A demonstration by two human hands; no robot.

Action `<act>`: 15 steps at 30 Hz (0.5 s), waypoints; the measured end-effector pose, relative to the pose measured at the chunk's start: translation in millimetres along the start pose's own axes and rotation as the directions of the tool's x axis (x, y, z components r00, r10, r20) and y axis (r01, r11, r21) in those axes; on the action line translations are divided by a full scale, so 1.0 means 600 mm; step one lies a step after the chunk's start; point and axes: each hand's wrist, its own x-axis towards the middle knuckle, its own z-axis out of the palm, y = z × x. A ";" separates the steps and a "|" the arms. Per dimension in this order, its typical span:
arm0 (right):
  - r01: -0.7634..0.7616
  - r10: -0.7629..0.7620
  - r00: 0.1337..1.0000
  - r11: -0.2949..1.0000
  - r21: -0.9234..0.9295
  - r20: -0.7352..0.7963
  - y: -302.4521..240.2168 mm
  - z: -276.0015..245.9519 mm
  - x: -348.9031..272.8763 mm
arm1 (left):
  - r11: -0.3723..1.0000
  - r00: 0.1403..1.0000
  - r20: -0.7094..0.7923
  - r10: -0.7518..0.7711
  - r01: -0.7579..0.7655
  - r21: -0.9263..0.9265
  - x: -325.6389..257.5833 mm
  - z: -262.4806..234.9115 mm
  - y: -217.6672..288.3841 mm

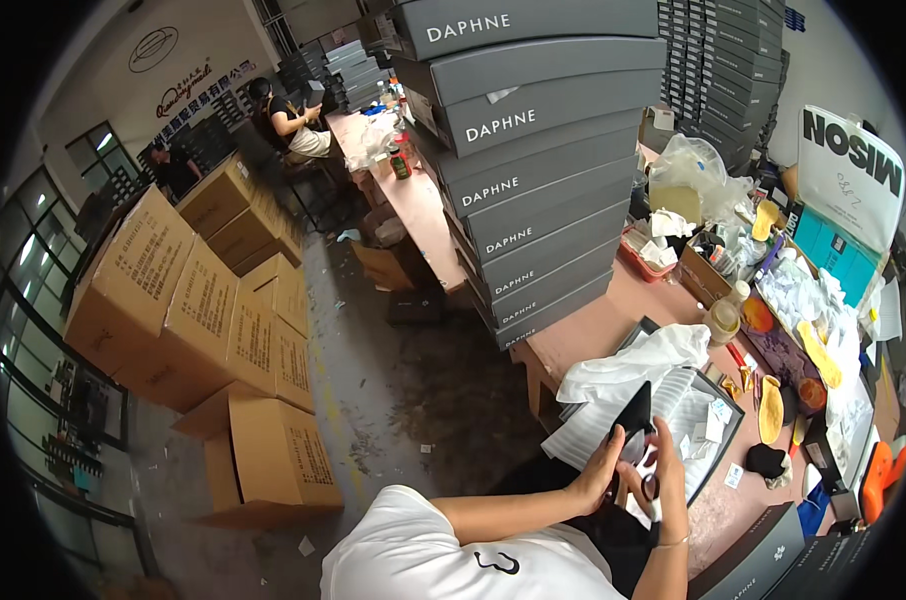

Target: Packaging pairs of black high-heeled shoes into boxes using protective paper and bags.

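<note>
A black pointed-toe shoe (633, 410) is held up in front of me, its toe pointing away. My left hand (595, 476) is closed around its near left side. Against the shoe's right side, my right hand (663, 468) is closed on what looks like a pair of scissors (652, 487), whose dark finger loop shows; the blades are hidden. Beneath both hands lies an open grey shoebox (735, 398) with crumpled white tissue paper (638, 362) and a striped white wrapping sheet (585, 425). Small white tags (711, 425) rest on the wrapping.
A tall stack of grey shoeboxes (553, 190) rises at the table's far left. Right of the box are a bottle (725, 315), yellow insoles (770, 410), a black wad (766, 461) and an orange-handled tool (878, 478). Cartons (203, 310) line the left floor; a person (291, 125) sits beyond.
</note>
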 end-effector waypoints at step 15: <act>0.023 0.095 0.943 0.937 0.348 -0.318 0.053 0.035 -0.066 | 0.963 0.993 0.089 -0.079 0.053 0.266 0.026 -0.018 -0.009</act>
